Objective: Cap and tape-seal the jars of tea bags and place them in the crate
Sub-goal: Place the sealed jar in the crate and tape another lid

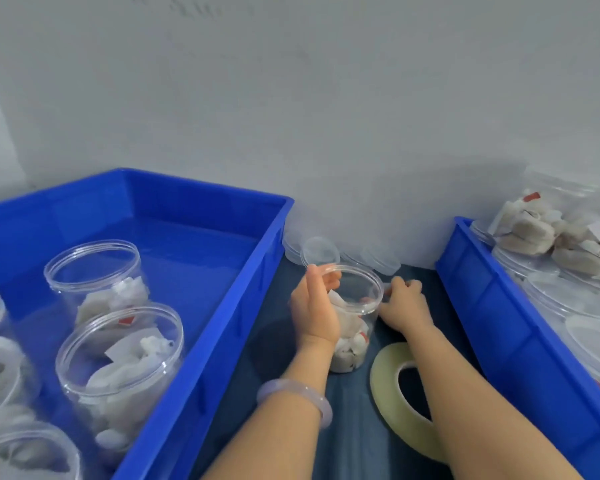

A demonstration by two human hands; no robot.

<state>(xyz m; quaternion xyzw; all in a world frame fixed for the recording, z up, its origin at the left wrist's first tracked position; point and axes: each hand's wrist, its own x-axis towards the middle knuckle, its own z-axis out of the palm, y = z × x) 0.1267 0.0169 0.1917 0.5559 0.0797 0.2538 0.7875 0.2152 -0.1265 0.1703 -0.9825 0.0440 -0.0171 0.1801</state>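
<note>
A clear plastic jar (352, 336) of tea bags stands on the dark table between two blue crates, with a clear lid (357, 284) on its mouth. My left hand (314, 306) grips the jar's left side just under the rim. My right hand (404, 303) has its fingers curled at the lid's right edge; I cannot tell whether tape is between them. A roll of pale clear tape (388, 386) lies flat in front of the jar, partly under my right forearm. The left crate (201, 341) holds several jars of tea bags (118, 351).
Loose clear lids (321, 251) lie by the wall behind the jar. The right crate (499, 323) holds several more jars and tea bags (534, 230). A pale bracelet (291, 393) is on my left wrist. The grey wall is close behind.
</note>
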